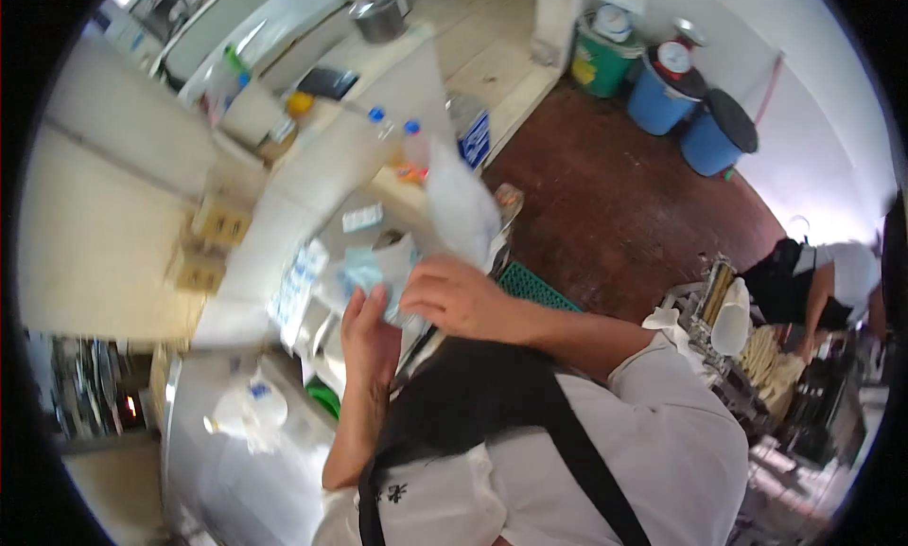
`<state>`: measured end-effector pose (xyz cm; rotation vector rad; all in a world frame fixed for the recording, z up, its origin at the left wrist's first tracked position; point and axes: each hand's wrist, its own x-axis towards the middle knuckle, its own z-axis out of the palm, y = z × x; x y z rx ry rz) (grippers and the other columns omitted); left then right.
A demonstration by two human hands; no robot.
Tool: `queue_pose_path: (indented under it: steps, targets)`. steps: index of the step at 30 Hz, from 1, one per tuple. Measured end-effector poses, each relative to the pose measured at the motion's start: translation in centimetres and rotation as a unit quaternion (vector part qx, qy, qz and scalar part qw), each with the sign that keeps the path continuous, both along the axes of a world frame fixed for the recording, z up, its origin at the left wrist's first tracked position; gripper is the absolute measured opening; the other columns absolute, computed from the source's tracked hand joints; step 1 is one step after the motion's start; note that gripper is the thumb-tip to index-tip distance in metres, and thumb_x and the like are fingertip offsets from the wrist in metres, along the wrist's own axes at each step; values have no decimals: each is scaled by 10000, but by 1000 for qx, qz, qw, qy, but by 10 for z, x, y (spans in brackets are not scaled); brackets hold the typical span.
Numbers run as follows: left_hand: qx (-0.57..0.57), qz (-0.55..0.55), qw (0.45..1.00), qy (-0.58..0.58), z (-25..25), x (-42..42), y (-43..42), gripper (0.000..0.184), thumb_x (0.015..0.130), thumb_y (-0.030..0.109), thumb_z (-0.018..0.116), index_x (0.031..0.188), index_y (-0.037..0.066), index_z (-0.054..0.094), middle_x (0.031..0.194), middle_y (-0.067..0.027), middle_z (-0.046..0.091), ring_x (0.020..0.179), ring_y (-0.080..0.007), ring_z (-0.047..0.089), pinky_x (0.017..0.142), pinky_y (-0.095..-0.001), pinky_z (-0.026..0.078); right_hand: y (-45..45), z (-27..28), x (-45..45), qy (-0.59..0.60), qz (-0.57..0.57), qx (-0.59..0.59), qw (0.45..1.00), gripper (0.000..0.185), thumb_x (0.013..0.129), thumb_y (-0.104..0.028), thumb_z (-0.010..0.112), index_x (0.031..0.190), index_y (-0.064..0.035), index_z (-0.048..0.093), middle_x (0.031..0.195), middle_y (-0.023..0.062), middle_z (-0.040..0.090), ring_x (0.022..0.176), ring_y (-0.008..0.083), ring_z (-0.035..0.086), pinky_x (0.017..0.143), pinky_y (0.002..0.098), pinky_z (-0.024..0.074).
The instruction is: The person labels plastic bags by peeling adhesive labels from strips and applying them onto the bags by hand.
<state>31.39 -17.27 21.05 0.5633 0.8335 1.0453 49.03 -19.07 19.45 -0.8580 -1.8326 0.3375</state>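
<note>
My left hand [369,336] is raised near the counter, its fingers drawn together beside a light-blue, thin, crumpled item [364,267]. Close on its right, my right hand [454,297] has its fingers curled inward. Pale, thin material shows between the two hands, but blur hides what each one holds. Beyond them, a white plastic bag [461,205] stands at the counter's edge. A small white packet with print [362,217] lies behind the blue item, and a blue-and-white printed pack [299,281] is to the left.
A steel surface [222,489] holds a white plastic bag [255,409]. Blue-capped bottles [412,147] and a metal pot [377,19] are further back. Lidded buckets [662,96] line the wall. At right, another person [828,286] bends near a machine [711,305]. A green crate [534,288] is below.
</note>
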Motion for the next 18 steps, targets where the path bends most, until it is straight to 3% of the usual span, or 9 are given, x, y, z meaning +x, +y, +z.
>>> queue_pose_path:
  steps: [7,11,14,18]
  targets:
    - [1,-91,996,-9,-13,9,2,196,961,93,583,1143,40,631,1106,-62,679,1040,-171,628,946,-337,463,-8,0,12,30,-30,-25,999,102,832,-137,704,880,-90,627,900,64,580,876,286,587,786,395,475]
    - [27,-143,989,2,-17,13,1,396,952,184,602,1285,-9,508,1244,-112,603,1154,-241,582,1031,-412,427,-18,0,16,30,-55,-24,998,112,832,-108,708,889,-76,618,899,71,579,872,282,591,780,386,481]
    - [40,-134,990,-24,-2,26,-10,251,948,108,620,1181,14,622,1123,-86,674,1080,-185,619,1004,-364,445,-22,0,20,70,-61,-81,992,115,836,-79,707,909,-64,618,907,83,579,854,289,595,765,384,493]
    - [112,-167,979,46,-13,26,-5,291,960,98,593,1224,-26,588,1226,-126,630,1163,-215,584,1044,-385,423,-26,-4,24,141,-69,-148,976,94,862,-105,672,924,-47,631,896,104,580,866,307,612,763,400,498]
